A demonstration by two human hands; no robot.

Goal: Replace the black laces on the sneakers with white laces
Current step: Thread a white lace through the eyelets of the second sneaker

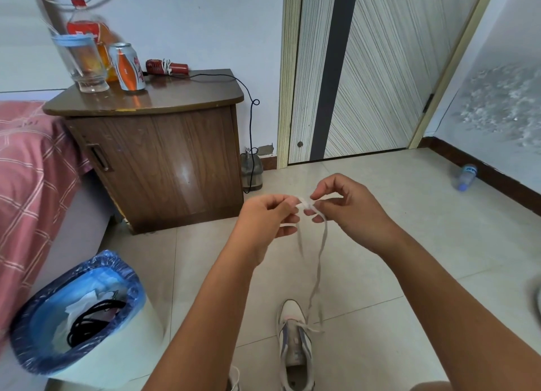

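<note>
I have both hands raised in front of me over the tiled floor (395, 244). My left hand (263, 218) pinches one end of the white lace (319, 262) between thumb and fingertips, and my right hand (345, 206) pinches it just beside, so the two grips nearly meet with a short stretch of lace between them. From there the lace hangs down in a long loop to the sneaker (295, 344), which stands on the floor below my forearms with its toe pointing away from me. The lace crosses the lowest eyelets near the toe; the rest of the tongue looks unlaced, though motion blur makes that hard to confirm. A sliver of what may be the second sneaker (234, 379) shows at the bottom edge. To my left, the bin (76, 311) with a blue liner holds crumpled paper and the black laces (90, 323). Behind it stands a wooden nightstand (158, 156) carrying a can (127, 67) and a glass mug (83, 62), beside a bed (26, 185) with a pink checked cover.
</note>
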